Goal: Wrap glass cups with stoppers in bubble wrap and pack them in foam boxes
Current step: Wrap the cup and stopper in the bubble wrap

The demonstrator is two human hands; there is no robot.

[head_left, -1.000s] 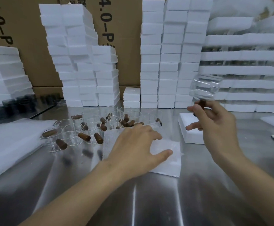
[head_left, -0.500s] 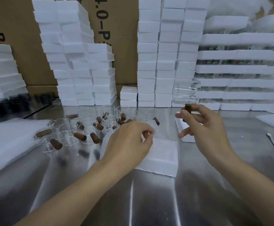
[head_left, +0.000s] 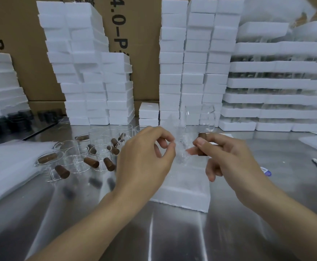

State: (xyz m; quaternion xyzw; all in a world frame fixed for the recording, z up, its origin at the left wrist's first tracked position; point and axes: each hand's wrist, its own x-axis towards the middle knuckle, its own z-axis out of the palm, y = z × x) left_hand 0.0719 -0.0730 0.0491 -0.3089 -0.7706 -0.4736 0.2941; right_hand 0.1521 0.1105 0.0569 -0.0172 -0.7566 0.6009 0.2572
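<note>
Left hand [head_left: 144, 157] pinches bubble wrap [head_left: 180, 147], right hand [head_left: 227, 159] grips the stoppered glass cup [head_left: 200, 119] above a foam box [head_left: 184, 191] on the steel counter [head_left: 154, 232]; foam stacks [head_left: 197, 59] behind, wrap's edges blurred

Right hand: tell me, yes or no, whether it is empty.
No: the right hand grips a brown stopper with a clear glass cup above it, raised over the foam box.
</note>
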